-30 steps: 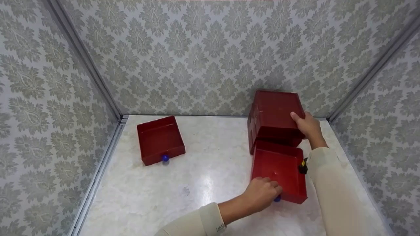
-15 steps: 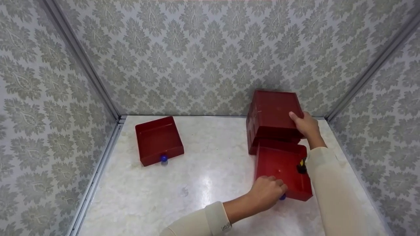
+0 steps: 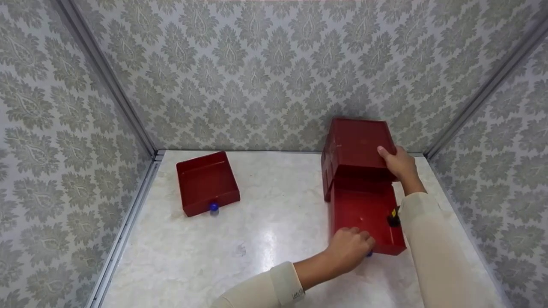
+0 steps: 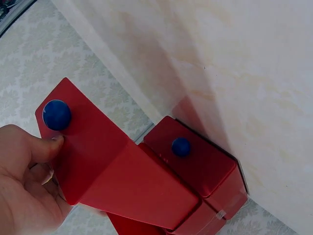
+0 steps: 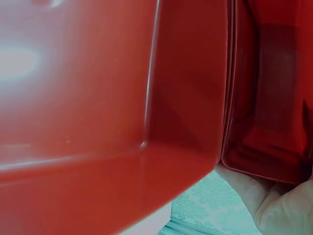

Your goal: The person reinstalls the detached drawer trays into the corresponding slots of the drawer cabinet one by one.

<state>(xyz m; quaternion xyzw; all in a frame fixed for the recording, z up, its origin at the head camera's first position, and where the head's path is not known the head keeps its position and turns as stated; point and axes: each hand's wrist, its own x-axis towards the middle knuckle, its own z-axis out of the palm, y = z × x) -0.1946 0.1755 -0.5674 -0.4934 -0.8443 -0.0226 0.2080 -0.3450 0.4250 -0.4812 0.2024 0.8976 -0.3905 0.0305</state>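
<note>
My left hand (image 3: 350,249) grips the front of a red drawer (image 3: 364,209). In the left wrist view, its thumb presses the drawer front just beside a blue knob (image 4: 57,115). The drawer's back end meets the front of a dark red drawer cabinet (image 3: 361,141); how far it reaches inside is hidden. With thumb on top and fingers around the side, my right hand (image 3: 400,162) holds the cabinet. The right wrist view shows an open slot (image 5: 279,73) beside the drawer's back wall. Below the held drawer, another drawer (image 4: 195,164) with a blue knob sits in the cabinet.
A second loose red drawer (image 3: 208,184) lies on the white marbled table (image 3: 274,205) at left, its blue knob facing the front. Patterned walls (image 3: 257,77) enclose the table. A small black and yellow item (image 3: 393,217) shows beside the right sleeve.
My left hand has shifted the drawer right, then slightly left and back toward the cabinet, so it lines up straighter with it. The right hand keeps its hold.
</note>
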